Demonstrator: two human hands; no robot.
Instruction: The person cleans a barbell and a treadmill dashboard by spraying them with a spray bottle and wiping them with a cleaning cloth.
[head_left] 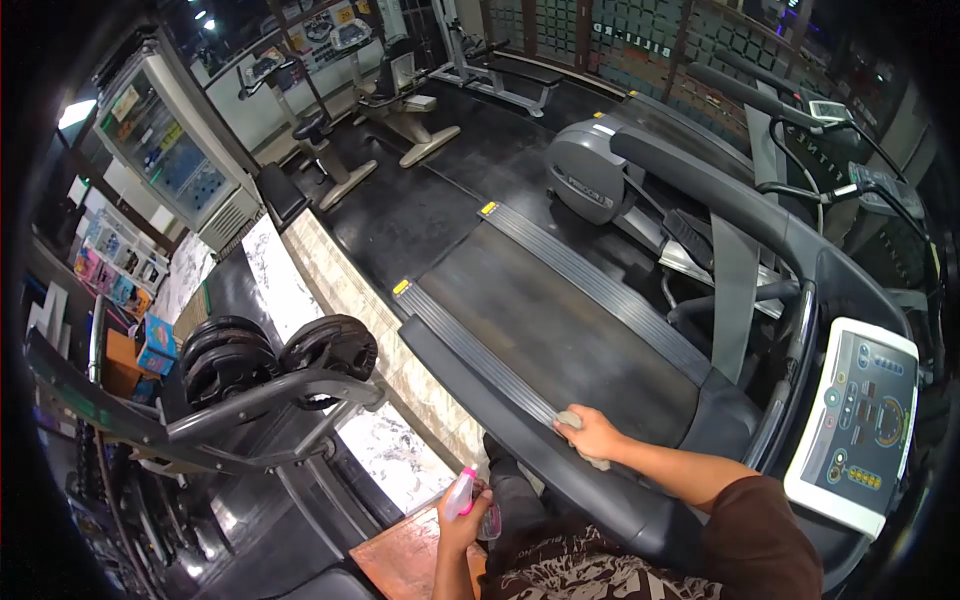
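My right hand is closed on a greyish cloth, pressed against the near side rail of a treadmill. The treadmill's dark belt lies just beyond it. Lower down, near my body, my left hand is wrapped round a spray bottle with a pink collar and a clear body. The bottle is held away from the treadmill, above the floor beside it.
The treadmill's white-framed console stands at the right. An elliptical machine is behind the belt. Black weight plates hang on a rack frame at the left. Exercise bikes and a glass-door fridge stand farther back.
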